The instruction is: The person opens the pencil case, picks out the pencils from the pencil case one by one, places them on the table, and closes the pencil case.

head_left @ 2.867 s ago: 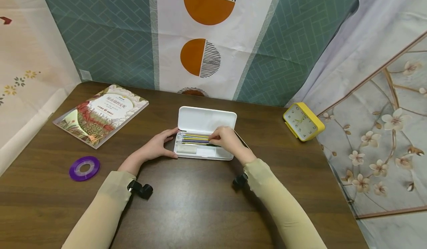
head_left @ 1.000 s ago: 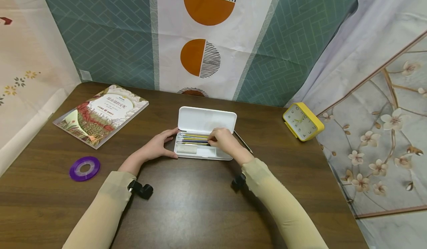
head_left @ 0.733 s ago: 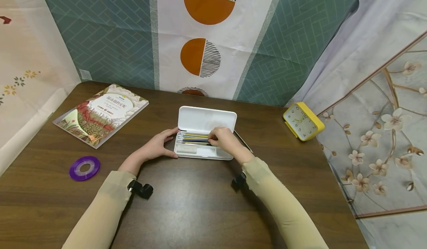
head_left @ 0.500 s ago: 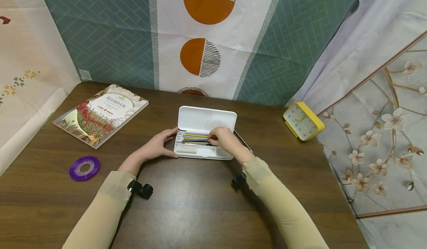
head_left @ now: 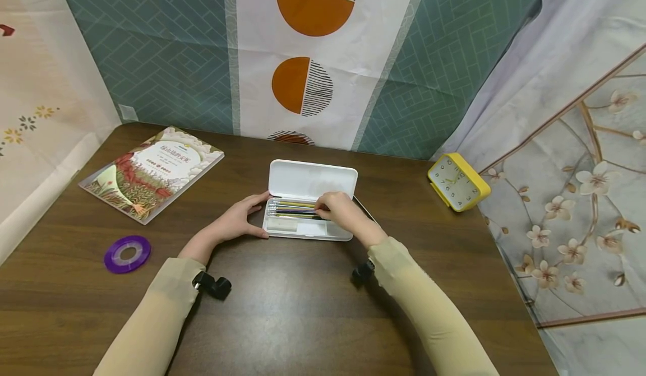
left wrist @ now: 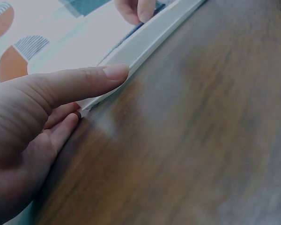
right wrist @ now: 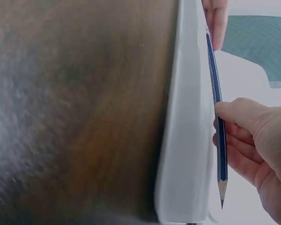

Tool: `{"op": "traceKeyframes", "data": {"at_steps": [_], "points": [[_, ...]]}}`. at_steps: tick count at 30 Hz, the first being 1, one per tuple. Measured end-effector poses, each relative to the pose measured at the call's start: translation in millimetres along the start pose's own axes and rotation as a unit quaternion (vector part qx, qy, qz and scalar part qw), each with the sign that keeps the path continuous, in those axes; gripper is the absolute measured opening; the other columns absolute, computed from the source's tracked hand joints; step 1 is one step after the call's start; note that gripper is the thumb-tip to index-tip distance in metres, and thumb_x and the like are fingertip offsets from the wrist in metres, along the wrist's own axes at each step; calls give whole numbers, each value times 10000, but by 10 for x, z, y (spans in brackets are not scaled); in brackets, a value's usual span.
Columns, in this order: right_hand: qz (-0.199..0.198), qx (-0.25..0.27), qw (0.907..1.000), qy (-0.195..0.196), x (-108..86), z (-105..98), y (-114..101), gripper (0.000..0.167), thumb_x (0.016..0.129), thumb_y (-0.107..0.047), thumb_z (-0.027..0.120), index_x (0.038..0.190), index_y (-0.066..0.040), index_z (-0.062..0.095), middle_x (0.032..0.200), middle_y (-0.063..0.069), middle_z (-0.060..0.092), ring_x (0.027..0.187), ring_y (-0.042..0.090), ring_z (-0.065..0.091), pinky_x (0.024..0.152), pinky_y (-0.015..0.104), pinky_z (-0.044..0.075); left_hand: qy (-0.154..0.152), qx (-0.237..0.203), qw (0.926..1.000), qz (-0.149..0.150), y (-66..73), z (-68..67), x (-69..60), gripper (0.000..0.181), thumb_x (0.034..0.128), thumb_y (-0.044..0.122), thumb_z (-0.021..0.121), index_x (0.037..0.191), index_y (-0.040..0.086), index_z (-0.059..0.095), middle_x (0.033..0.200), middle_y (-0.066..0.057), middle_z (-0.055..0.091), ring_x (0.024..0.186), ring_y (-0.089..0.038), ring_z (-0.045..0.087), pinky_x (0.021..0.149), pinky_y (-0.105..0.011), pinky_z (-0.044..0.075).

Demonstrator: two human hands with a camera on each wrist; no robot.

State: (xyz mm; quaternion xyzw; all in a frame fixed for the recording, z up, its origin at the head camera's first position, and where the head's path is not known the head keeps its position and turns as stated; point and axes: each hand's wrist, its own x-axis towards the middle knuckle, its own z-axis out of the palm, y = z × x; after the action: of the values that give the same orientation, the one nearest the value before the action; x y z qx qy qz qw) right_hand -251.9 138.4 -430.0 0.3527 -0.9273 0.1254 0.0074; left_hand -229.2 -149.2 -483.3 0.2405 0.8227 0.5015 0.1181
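Observation:
A white pencil case [head_left: 313,177] lies on the table with its lid raised. Several pencils [head_left: 292,209] and a whitish eraser [head_left: 282,225] are inside it. My right hand [head_left: 343,213] is over the case's right part; in the right wrist view that hand [right wrist: 267,145] pinches a dark blue pencil [right wrist: 222,154] between thumb and fingers, its sharpened tip toward the bottom. My left hand [head_left: 234,222] rests at the case's left end, thumb and fingers spread around the corner. In the left wrist view the thumb of the left hand [left wrist: 37,108] lies along the case's edge [left wrist: 154,37].
A picture book [head_left: 156,168] lies at the back left, with a purple ring-shaped roll [head_left: 128,254] in front of it. A yellow clock [head_left: 458,182] stands at the back right. A thin dark stick [head_left: 364,208] lies just right of the case, partly behind my right hand.
The right hand has shifted only slightly over the pencils, and the pencils by its fingers lie a little differently. My left hand has stayed at the left end of the case.

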Motion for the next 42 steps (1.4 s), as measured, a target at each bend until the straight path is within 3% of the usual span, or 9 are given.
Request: {"op": "traceKeyframes", "data": {"at_steps": [6,13,20,26,33,42], "points": [[34,54,9996,267,-25,-110,-5,84,893,-48,666,907,-48,749,865,47,720,785,148,642,740,285,577,1,3,10000,-33,-17,-5,-8,1077,692,148,894,1535,-18,245,1555,-236,304,1444,-371,288,1181,-493,342],[96,170,9937,1108,-74,-325,58,54,884,-40,685,885,-38,739,834,62,715,755,168,629,684,324,575,2,20,10000,8,-26,-8,0,1070,698,146,891,1537,-12,245,1564,-228,294,1451,-368,274,1184,-497,337],[448,434,9767,2055,-156,-542,257,50,874,-22,696,904,-6,732,853,121,703,767,231,649,692,364,596,0,53,10000,-19,-58,1,6,1064,707,153,886,1538,-10,243,1560,-237,294,1446,-379,278,1181,-505,338],[1181,828,9576,2492,-225,-656,500,84,878,-35,702,922,30,731,872,170,712,769,278,680,691,400,607,-23,17,10000,-17,-34,3,3,1065,706,152,887,1538,-11,241,1563,-228,294,1446,-371,285,1183,-496,338],[2203,974,9359,2569,-298,-619,747,154,908,-115,685,927,27,741,876,178,737,786,299,689,706,414,577,-12,12,10000,-8,-29,3,8,1066,701,145,889,1536,-11,246,1557,-230,304,1443,-369,292,1186,-496,334],[2863,861,9352,1900,-383,-374,886,167,891,-134,692,919,19,754,899,176,747,845,324,687,810,483,545,-12,25,10000,5,-9,-5,-1,1067,702,149,889,1535,-20,244,1555,-233,306,1440,-371,299,1183,-493,339]]}}
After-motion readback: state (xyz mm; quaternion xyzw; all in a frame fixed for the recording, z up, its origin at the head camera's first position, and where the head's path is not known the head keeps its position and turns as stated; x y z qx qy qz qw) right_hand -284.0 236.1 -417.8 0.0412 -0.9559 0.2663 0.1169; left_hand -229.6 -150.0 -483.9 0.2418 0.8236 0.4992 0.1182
